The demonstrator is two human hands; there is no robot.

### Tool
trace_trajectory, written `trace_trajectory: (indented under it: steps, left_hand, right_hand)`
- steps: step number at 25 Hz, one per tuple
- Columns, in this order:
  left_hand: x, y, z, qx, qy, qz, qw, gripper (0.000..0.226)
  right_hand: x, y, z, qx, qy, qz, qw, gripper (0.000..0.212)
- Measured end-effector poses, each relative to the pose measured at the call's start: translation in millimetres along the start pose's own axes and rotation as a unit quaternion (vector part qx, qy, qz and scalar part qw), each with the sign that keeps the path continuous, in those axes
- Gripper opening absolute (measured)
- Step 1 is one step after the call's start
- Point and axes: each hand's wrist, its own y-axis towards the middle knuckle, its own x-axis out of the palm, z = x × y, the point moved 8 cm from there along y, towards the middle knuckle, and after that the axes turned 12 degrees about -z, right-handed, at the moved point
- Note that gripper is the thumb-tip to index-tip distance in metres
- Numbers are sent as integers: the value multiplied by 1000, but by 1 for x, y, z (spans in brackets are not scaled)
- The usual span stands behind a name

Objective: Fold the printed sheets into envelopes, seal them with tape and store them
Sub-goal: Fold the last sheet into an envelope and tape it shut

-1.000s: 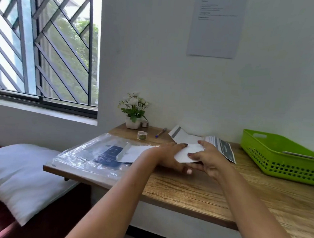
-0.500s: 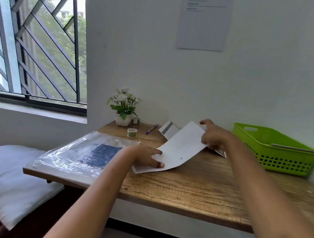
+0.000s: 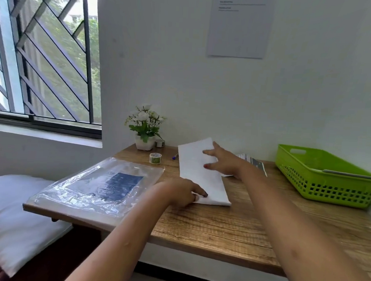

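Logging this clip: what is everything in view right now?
folded sheet: one, white, mid-table under both hands
plastic bag: one, clear, dark printed sheets inside, table's left end
flowerpot: one, white, white flowers, by wall
tape rolls: two, pale, one beside flowerpot, one nearer
pen: one, blue tip, left of sheet
printed sheet: one, dark and white, behind right hand
basket: one, green, table's right end
notice: one, white, on wall
pillow: one, white, lower left
table: one, wooden
left hand: holds sheet's near corner
right hand: flat on sheet's far half
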Motion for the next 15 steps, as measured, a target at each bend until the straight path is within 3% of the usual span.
trace_trajectory:
  steps: [4, 7, 10, 15]
  left_hand:
    - [-10, 7, -9, 5, -65, 12, 998, 46]
    - [-12, 10, -7, 18, -67, -1, 998, 37]
    - [-11, 14, -5, 11, -77, -10, 997, 52]
    - [-9, 31, 3, -21, -1, -4, 1000, 72]
  right_hand:
    - [18, -13, 9, -2, -16, -58, 998, 51]
    - [38, -27, 12, 11, -97, -134, 986, 58]
    - [46, -40, 19, 20, -140, -184, 973, 67]
    - [38, -46, 22, 6, -107, -155, 982, 68]
